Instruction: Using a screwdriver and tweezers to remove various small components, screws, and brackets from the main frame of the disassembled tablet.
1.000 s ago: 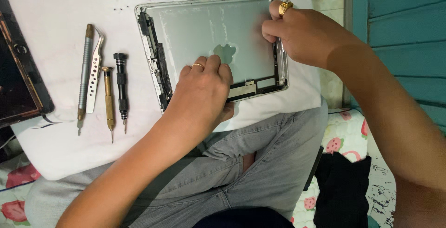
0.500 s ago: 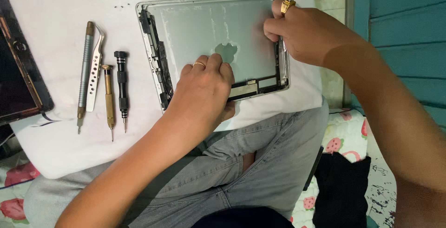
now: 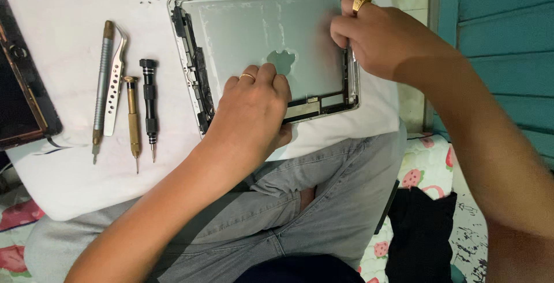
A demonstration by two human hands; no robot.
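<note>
Two hands (image 3: 254,110) (image 3: 384,40) hold one tablet shell (image 3: 259,29) beside four tools (image 3: 124,107).

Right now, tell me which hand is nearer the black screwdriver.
Left. The left hand rests on the tablet shell, just right of the black screwdriver; the right hand grips the shell's far edge.

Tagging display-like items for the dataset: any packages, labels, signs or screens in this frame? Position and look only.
Screen panel: far left edge of the white work surface, cut off by the frame; dark glass rectangle, black bezel, brownish inner rim, unlit.
Tablet back shell: top centre, under the left hand and right hand; silver rounded rectangle, inside face up, no display fitted.
No packages, labels or signs visible.
</note>
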